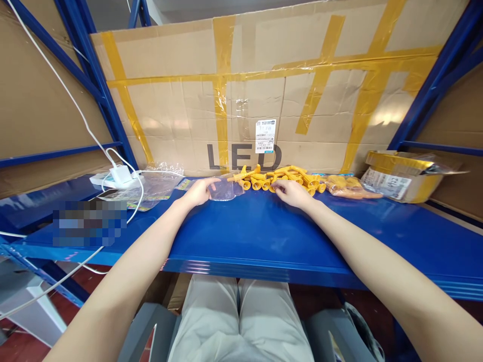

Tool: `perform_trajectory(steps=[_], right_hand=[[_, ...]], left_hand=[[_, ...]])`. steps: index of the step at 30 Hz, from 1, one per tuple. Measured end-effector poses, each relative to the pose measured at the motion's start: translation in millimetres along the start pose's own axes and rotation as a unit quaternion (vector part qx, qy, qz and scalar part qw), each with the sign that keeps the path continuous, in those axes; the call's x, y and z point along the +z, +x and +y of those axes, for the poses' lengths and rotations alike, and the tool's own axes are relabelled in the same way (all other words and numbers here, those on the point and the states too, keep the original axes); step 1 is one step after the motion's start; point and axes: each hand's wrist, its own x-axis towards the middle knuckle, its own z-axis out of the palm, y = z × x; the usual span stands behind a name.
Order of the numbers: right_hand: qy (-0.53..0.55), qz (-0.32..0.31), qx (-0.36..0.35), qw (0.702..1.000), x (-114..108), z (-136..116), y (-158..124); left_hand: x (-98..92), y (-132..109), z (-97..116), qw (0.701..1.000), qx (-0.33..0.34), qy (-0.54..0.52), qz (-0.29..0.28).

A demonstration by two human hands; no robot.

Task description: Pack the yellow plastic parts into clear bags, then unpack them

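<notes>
My left hand (201, 192) has its thumb and fingers closed on the edge of a clear plastic bag (227, 192), which lies on the blue shelf. To the right of the bag is a pile of yellow plastic pieces (294, 173) with thin stems and flared round ends. My right hand (291, 193) is at the front of this pile, fingers curled together on one of the yellow pieces. Its fingers hide most of that piece. One yellow piece (237, 177) at the pile's left end reaches over the bag.
A bag of yellow pieces (349, 186) and an opened cardboard box (403, 176) stand at the right. At the left are clear bags (160, 185), a white charger (121, 174) and loose white cables. A tall taped cardboard sheet (181, 110) closes the back of the blue shelf (241, 231).
</notes>
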Motion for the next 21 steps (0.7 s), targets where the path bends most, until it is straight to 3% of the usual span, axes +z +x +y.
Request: perform_trajectory(steps=[10,16,21], right_hand=[[-0.017,-0.013,-0.01,1.0,-1,-9,2],[-0.13,-0.006,-0.093,0.987,-1,-36,19],[-0.187,-0.038,-0.083,0.978,12,-55,43]], left_hand=[[-0.7,2,-10,0.997,-0.045,0.052,-0.037],[2.1,4,-17,0.988,-0.055,0.119,-0.075],[1.6,5,-22,0.979,-0.039,0.159,-0.121]])
